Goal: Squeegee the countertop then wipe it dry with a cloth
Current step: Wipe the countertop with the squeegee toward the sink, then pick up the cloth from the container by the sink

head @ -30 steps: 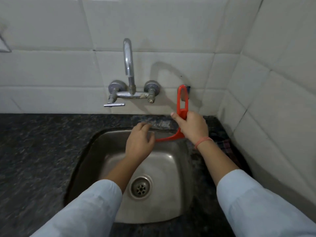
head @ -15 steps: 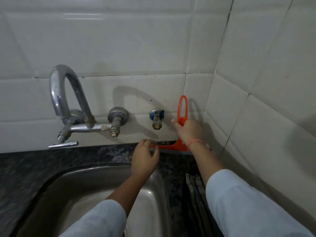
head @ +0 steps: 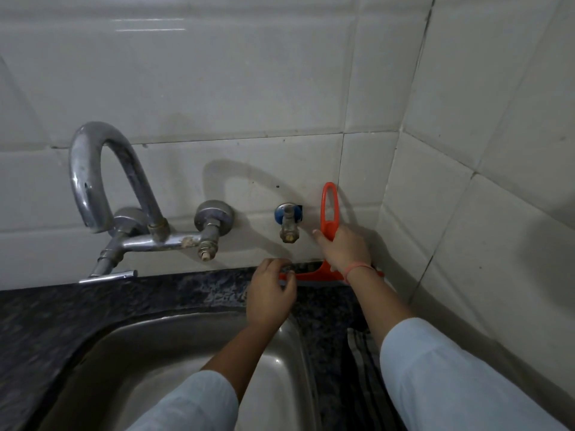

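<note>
Squeegee (head: 329, 213): orange plastic, smooth with a slight sheen; grey rubber-looking strip along its lower edge.
Desk (head: 124, 306): dark speckled stone, polished, smooth.
Sink (head: 174, 353): brushed steel, dull satin sheen.
Faucet (head: 93, 181): chromed metal, shiny, with pale crusty spots near the valves.
Small tap (head: 287, 225): dull brass-toned metal, blue plastic collar.
Wall tiles (head: 217, 88): white ceramic, glossy, faintly smudged.
Cloth (head: 362, 368): striped woven fabric, matt.
Sleeves (head: 451, 377): pale matt fabric.
</note>
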